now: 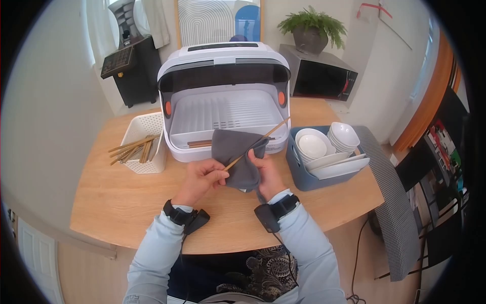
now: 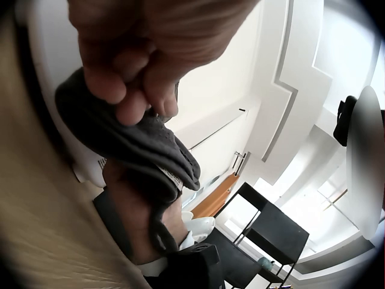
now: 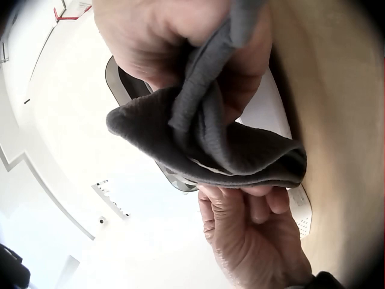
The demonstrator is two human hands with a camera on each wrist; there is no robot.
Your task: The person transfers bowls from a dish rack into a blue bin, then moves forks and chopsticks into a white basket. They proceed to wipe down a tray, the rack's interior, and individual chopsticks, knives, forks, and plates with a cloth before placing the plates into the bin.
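Note:
A light wooden chopstick [image 1: 276,126] slants across a dark grey cloth [image 1: 234,147] above the table's middle. My left hand [image 1: 200,178] pinches the chopstick's lower end between thumb and fingers. My right hand [image 1: 267,172] grips the cloth, its thumb on top beside the chopstick. In the right wrist view the cloth [image 3: 204,132] hangs in folds under the right hand [image 3: 180,36], with the left hand [image 3: 255,232] close against its far edge. The left wrist view shows the left fingers [image 2: 132,90] over the cloth [image 2: 126,141], the chopstick mostly hidden.
A white dish cabinet [image 1: 167,133] with its lid raised stands behind the hands, several brown chopsticks [image 1: 199,144] at its front. At left, a white perforated basket [image 1: 144,123] holds more chopsticks [image 1: 134,149]. A blue-grey bin [image 1: 304,181] with white bowls [image 1: 312,145] and plates stands at right.

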